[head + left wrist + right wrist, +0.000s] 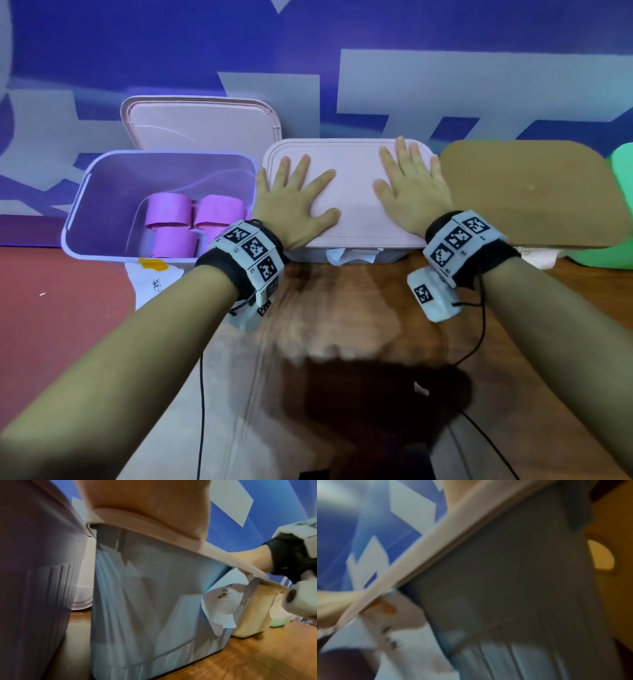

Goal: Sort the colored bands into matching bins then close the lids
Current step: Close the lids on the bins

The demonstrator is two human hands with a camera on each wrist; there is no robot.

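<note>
Together, the left hand (297,202) and right hand (409,190) lay flat with fingers spread, holding nothing, on the pink lid (352,192) of the middle bin (154,601); purple bands (169,210) sat inside the open purple bin (102,192) alongside.

Right wrist view smeared by blur, middle bin (342,255) contents hidden under its shut lid (352,192), green bin (621,205) cut off at the frame edge.

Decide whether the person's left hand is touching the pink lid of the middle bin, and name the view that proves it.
Touching. The head view shows the left hand lying flat, fingers spread, on the pink lid.
</note>
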